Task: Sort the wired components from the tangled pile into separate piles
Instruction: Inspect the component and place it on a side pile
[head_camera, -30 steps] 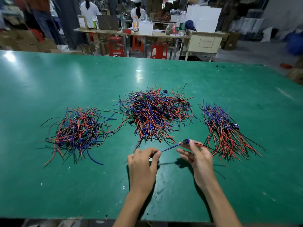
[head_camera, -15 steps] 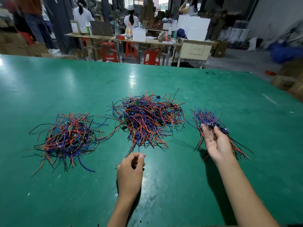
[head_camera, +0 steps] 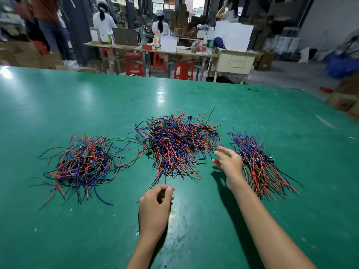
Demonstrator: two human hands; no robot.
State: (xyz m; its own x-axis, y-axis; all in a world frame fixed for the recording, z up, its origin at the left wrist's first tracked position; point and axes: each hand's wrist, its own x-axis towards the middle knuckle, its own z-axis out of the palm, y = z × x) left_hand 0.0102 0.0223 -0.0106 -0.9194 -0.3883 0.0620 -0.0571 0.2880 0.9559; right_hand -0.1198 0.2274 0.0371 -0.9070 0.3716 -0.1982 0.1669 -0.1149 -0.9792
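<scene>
At six o'clock on the green table (head_camera: 194, 239), nearest the person, the left hand (head_camera: 155, 206) rested with its fingers curled in toward the thumb; whether they pinched the tip of the blue wire (head_camera: 165, 176) that trailed down from the tangle could not be told. At about three o'clock from it, the right hand (head_camera: 229, 162) hovered with fingers spread and straight, holding nothing, between the tangled pile (head_camera: 176, 144) and the right pile (head_camera: 256, 162).

Farther out at twelve o'clock lay the tangled pile, a dense knot of red, blue and black leads with small boards buried in it. The left pile (head_camera: 83, 164) sat at ten o'clock, looser and sprawling, and the right pile at two o'clock had its wires combed roughly parallel.

The likely trouble was snagging: one lead drawn from so dense a knot could drag neighbours along and smear the heap toward either sorted pile. Long strays from the left pile already reached close to the tangle, so mixing there looked easy.
</scene>
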